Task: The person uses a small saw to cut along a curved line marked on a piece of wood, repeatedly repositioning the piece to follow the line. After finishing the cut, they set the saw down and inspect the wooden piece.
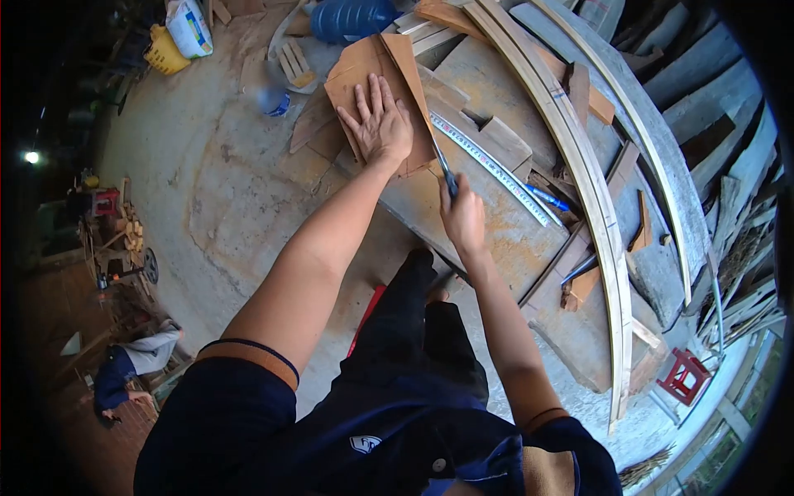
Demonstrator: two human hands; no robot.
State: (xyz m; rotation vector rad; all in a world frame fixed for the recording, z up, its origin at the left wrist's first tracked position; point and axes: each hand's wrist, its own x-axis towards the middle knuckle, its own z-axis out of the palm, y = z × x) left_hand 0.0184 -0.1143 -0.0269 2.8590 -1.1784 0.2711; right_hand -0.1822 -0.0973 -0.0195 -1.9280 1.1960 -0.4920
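Note:
My left hand (380, 120) lies flat with fingers spread on a brown sheet that looks like cardboard (351, 66), pressing it on the work surface. A narrow strip (405, 66) along the sheet's right side stands slightly raised. My right hand (463, 217) is closed round the dark handle of a narrow-bladed cutting tool (443, 165). Its metal blade lies at the sheet's lower right edge; I cannot tell whether it is a knife or scissors. Just right of the blade, a white measuring tape (488, 163) stretches diagonally across the surface.
Long curved wooden strips (571, 124) arc along the right. A blue pen-like object (547, 198) lies by the tape's end, among wood offcuts (506, 142). A blue water bottle (351, 18) is at the top. A red stool (685, 374) stands lower right; another person (128, 372) bends at lower left.

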